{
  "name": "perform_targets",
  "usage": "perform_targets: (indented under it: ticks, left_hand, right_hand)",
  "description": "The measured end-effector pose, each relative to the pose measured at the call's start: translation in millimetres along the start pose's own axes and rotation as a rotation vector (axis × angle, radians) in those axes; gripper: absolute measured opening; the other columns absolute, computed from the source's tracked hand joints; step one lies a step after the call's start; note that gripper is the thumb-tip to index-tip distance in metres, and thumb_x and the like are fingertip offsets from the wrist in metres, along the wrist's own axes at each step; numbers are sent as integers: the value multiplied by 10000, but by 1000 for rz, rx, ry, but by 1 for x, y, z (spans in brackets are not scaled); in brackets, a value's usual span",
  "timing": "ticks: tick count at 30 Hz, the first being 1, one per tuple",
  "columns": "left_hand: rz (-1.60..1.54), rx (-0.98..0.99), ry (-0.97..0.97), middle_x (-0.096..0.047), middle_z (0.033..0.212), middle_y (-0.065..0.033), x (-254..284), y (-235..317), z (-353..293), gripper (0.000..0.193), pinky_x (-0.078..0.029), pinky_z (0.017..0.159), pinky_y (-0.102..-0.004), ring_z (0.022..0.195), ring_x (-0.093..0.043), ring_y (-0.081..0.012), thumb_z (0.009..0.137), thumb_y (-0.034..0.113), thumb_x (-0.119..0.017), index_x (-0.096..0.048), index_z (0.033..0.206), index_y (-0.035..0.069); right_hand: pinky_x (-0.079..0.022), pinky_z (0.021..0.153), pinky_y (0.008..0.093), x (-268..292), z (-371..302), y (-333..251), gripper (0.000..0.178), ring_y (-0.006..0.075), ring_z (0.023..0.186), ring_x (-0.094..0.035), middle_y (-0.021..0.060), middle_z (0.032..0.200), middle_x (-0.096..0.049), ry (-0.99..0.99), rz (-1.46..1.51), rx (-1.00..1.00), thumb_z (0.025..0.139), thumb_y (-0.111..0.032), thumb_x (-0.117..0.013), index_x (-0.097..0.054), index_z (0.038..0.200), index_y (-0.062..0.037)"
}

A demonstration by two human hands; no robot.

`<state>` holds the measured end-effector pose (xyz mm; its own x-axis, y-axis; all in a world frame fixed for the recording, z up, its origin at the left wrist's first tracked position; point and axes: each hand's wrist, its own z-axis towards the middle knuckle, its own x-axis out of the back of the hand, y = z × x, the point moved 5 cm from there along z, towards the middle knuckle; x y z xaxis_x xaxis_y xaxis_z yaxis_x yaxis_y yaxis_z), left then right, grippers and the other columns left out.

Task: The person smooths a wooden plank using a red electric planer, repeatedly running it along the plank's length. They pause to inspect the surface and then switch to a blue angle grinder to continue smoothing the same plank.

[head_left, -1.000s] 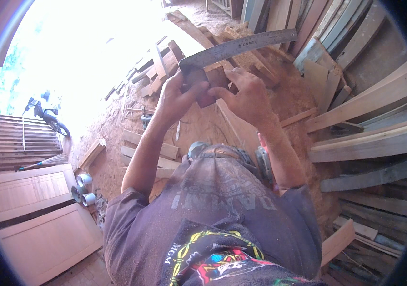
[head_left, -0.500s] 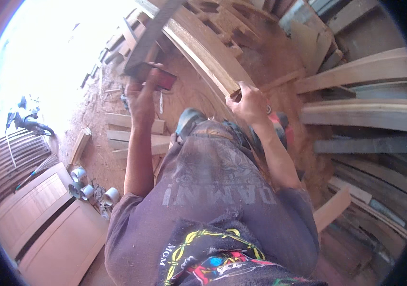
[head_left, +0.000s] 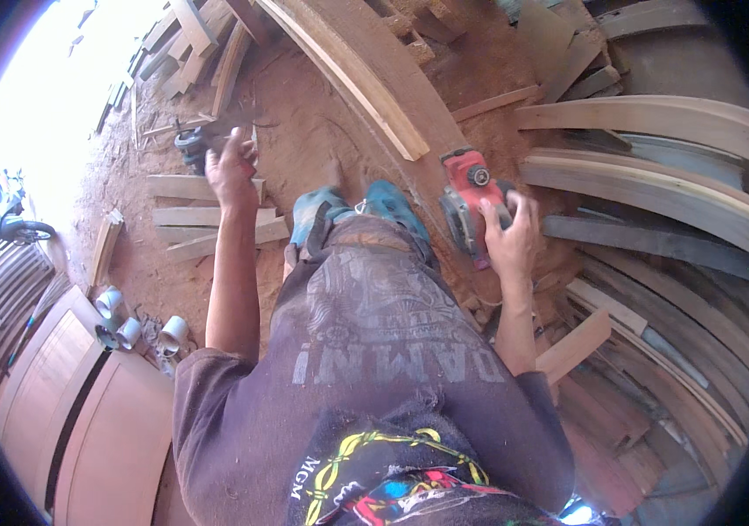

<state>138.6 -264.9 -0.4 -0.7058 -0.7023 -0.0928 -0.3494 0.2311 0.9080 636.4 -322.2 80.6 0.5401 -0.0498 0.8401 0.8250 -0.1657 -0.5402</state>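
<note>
My right hand [head_left: 512, 235] is at a red and black electric planer [head_left: 462, 197], its thumb along the red body and its fingers apart beside the dark rear handle. A firm grip does not show. To the left, my left hand [head_left: 232, 175] is raised over the floor with its fingers curled. A small patch of red shows at those fingers, too small to name. Beyond it lies a dark tool [head_left: 192, 147] on the floor, its kind unclear. Ahead of me a long wooden beam [head_left: 401, 92] and a pale strip [head_left: 374, 96] run away side by side.
Stacked curved boards [head_left: 646, 167] line the right side. Short wood pieces [head_left: 216, 215] lie on the dusty floor at left, with several white cups [head_left: 173, 333] and wooden panels [head_left: 116, 438] nearer. A motorbike [head_left: 10, 219] stands far left.
My right hand has let go of the beam's near end and moved down to the planer. The grey board held up by my left hand is gone from it. My view has shifted.
</note>
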Motion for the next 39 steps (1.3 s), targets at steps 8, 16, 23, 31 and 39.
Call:
perform_targets:
  ticks: [8,16,23,31,39]
  left_hand:
    - [262,354,-276,-678,925,-37,-106,-129,-37,424,-577,652,-284,784,-688,-139,946,418,-873,-680,1091,70]
    - [126,461,-308,-643,868,-12,-144,-174,-69,394,-528,582,-277,684,-613,-120,961,436,-858,-691,1041,88]
    - [171,416,-370,-732,1004,-74,-148,-177,-74,446,-600,686,-335,802,-719,-173,956,422,-863,-681,1075,33]
    - [187,432,-410,-706,1009,-91,-142,-213,-82,506,-635,727,-358,862,-705,-179,941,370,-878,-605,1170,11]
    - [165,407,-452,-716,1051,-122,-143,-225,-92,574,-635,722,-364,863,-746,-199,896,364,-910,-577,1188,-1]
  right_hand:
    - [-387,535,247,-11,-19,43,605,54,591,-505,-45,678,-544,-496,747,-492,1077,-576,-645,-739,1042,21]
    - [-382,509,244,27,-12,-19,527,43,583,-509,-44,682,-545,-574,789,-345,1098,-497,-639,-721,997,13]
    - [-377,499,230,5,14,-54,430,42,555,-491,-37,678,-551,-675,709,-275,1093,-417,-661,-662,867,-50]
    - [-375,492,230,-5,33,-71,444,44,550,-489,-41,662,-532,-687,728,-288,1090,-431,-660,-646,845,-61]
    - [-388,482,234,-9,47,-85,449,35,543,-513,-54,652,-549,-664,747,-232,1063,-458,-688,-688,853,-61]
